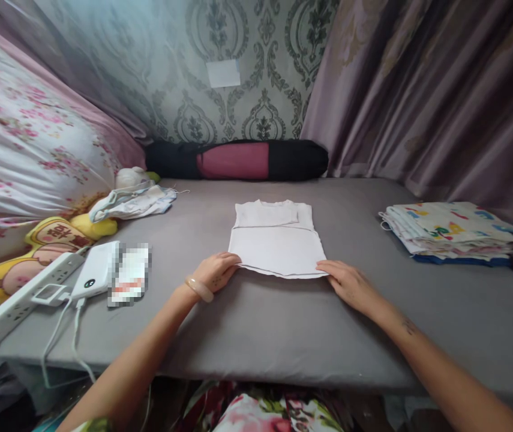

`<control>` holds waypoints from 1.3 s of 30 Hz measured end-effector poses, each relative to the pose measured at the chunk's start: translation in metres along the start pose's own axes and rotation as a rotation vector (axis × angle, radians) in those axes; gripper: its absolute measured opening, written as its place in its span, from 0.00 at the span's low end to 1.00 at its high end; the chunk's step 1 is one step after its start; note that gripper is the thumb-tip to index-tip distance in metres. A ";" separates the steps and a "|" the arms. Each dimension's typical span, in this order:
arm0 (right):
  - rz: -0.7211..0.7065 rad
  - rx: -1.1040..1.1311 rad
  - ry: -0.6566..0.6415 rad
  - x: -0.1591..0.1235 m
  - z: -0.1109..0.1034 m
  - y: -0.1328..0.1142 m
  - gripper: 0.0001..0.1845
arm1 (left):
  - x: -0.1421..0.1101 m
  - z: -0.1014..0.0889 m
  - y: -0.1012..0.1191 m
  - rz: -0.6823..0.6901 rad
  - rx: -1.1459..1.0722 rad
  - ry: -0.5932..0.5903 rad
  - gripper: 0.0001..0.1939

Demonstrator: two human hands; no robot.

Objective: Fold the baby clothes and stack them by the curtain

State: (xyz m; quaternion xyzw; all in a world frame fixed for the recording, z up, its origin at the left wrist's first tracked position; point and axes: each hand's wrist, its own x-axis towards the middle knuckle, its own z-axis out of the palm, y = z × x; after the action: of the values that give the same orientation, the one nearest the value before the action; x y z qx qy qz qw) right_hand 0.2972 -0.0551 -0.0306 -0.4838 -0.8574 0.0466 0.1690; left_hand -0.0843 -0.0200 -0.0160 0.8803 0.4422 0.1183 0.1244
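Observation:
A small white shirt lies on the grey sheet in front of me, its neckline pointing away and its sleeves folded in across the upper part. My left hand, with a pale bangle at the wrist, pinches the near left corner of the hem. At the near right corner, my right hand has its fingers closed on the same hem. The thumbs and fingertips are partly hidden by the cloth edge.
A stack of folded clothes stands at the right. Leftward lie a crumpled garment, a yellow plush toy, a white power bank, a blurred-out item and a power strip. A long black-and-red bag lies along the wall.

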 end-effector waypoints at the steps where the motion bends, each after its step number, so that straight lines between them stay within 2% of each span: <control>1: -0.002 0.026 -0.004 -0.001 -0.002 0.002 0.22 | -0.001 0.000 -0.001 -0.031 -0.013 -0.001 0.16; 5: -0.003 0.090 0.012 -0.002 -0.013 0.005 0.23 | -0.005 -0.006 -0.002 -0.105 -0.056 0.009 0.17; 10: -0.037 0.074 0.044 -0.001 -0.031 0.000 0.24 | -0.012 -0.020 0.001 0.037 -0.161 0.087 0.18; 13: -0.052 0.052 0.025 -0.005 -0.041 -0.005 0.24 | -0.019 -0.027 0.006 0.106 -0.179 0.084 0.18; 19: -0.027 0.107 -0.135 -0.022 -0.061 -0.024 0.23 | -0.038 -0.040 0.020 0.116 -0.154 -0.012 0.17; 23: -0.003 0.205 -0.240 -0.022 -0.074 -0.033 0.21 | -0.040 -0.044 0.023 0.069 -0.131 -0.040 0.17; 26: 0.016 0.226 -0.227 -0.012 -0.074 -0.030 0.20 | -0.029 -0.042 0.021 -0.036 -0.078 -0.011 0.17; 31: 0.103 0.050 -0.014 0.016 -0.055 -0.008 0.18 | 0.005 -0.031 0.014 -0.220 0.052 0.130 0.15; 35: 0.182 -0.110 0.075 0.039 -0.040 0.004 0.16 | 0.033 -0.021 0.002 -0.284 0.126 0.228 0.14; 39: 0.333 -0.191 0.135 0.058 -0.030 0.010 0.15 | 0.057 -0.014 -0.009 -0.335 0.177 0.264 0.14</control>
State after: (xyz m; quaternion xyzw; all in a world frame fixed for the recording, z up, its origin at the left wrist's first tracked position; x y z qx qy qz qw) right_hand 0.2881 -0.0027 0.0095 -0.6346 -0.7530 -0.0400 0.1695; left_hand -0.0623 0.0330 0.0002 0.7789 0.6035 0.1708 0.0056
